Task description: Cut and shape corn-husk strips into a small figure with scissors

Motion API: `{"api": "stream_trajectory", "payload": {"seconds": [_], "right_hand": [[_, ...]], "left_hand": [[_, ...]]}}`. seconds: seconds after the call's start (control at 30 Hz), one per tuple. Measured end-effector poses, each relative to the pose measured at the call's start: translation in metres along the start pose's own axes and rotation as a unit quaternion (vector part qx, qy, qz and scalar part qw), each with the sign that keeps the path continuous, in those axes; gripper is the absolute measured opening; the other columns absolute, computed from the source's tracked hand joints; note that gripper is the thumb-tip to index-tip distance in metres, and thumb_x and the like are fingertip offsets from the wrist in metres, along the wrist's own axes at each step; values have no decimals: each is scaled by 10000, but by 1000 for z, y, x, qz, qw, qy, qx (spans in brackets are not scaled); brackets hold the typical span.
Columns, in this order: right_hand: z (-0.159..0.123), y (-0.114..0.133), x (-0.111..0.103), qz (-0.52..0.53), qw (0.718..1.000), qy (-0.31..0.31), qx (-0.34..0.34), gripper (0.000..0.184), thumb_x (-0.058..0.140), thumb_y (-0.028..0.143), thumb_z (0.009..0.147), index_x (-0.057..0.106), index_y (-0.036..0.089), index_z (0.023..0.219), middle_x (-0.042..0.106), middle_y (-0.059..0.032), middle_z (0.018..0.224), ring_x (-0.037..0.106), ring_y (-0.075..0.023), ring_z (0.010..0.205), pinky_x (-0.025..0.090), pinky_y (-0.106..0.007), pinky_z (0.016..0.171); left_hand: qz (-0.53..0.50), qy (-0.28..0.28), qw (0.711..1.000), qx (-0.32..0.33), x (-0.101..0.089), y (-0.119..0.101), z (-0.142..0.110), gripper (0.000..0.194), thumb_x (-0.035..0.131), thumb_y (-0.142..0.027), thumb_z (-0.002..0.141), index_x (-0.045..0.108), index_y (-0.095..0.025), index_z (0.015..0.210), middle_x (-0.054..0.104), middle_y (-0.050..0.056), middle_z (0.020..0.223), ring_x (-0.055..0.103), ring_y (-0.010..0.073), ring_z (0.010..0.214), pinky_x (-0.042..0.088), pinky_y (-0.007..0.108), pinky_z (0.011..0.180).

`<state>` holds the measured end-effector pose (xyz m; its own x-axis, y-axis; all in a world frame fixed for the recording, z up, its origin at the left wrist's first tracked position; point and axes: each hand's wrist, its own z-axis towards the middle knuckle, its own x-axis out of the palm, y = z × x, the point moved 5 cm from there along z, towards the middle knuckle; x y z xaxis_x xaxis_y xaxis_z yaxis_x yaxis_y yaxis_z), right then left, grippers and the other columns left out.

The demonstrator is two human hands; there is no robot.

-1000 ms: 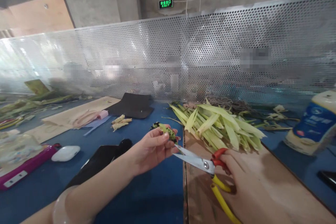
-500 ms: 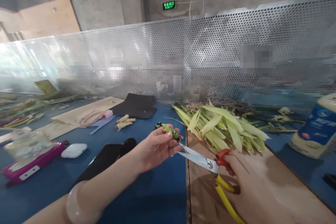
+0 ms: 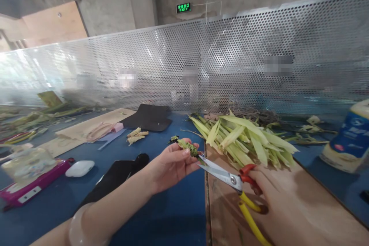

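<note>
A small green braided piece, seemingly of plant leaf, (image 3: 188,148) is pinched between the thumb and fingers of my left hand (image 3: 173,161). My right hand (image 3: 268,196) grips a pair of scissors (image 3: 221,175) with red and yellow handles. The scissors' blades are slightly parted, and their tips reach the lower right end of the green piece, close to my left fingertips. Just beyond lies a pile of pale green corn husks (image 3: 242,134) on a brown board (image 3: 221,207). A small dark green scrap (image 3: 174,138) shows behind my left hand.
Pale husk pieces (image 3: 137,135) and a black sheet (image 3: 152,117) lie on the blue tabletop (image 3: 173,215). To the left are a white earphone case (image 3: 80,168) and a magenta power strip (image 3: 37,184). A blue-labelled canister (image 3: 348,138) stands right. Perforated metal panels (image 3: 161,65) border the back.
The scissors' blades have closed somewhat, with their tips now at the end of the green piece. My left hand is almost unmoved. The view has shifted slightly.
</note>
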<state>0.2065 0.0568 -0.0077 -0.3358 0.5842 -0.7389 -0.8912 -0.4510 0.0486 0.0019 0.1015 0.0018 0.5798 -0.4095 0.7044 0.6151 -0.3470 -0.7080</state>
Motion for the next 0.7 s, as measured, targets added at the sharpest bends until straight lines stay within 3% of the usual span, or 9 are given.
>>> {"api": "stream_trajectory", "payload": {"seconds": [0.17,0.4,0.5,0.7], "right_hand": [[0,1,-1,-13,999,4,-39,142,569,294,661,559,202,768,559,-40,694,502,-180,600,354,-309,582],[-3,0,4,-41,998,11,-42,170,574,282,654,548,190,796,566,-44,735,496,-182,619,344,-322,601],[-2,1,4,-44,998,22,-40,172,577,282,657,552,189,800,569,-45,729,502,-191,620,343,-331,602],[-1,-1,0,17,999,-32,-19,100,556,289,671,550,210,732,536,-30,646,492,-173,561,345,-310,545]], "left_hand": [[-1,23,1000,-6,3,2,0,198,709,-74,680,633,-161,841,696,-2,868,676,127,801,505,221,745],[14,50,999,5,3,-1,1,197,654,-33,722,624,-142,883,690,9,927,668,141,884,519,223,756],[22,48,999,4,3,-1,0,202,674,-39,705,618,-144,867,685,7,903,670,139,845,523,236,741],[32,14,999,34,3,-4,0,191,644,-57,746,626,-146,914,661,34,956,655,110,802,522,216,737]]}}
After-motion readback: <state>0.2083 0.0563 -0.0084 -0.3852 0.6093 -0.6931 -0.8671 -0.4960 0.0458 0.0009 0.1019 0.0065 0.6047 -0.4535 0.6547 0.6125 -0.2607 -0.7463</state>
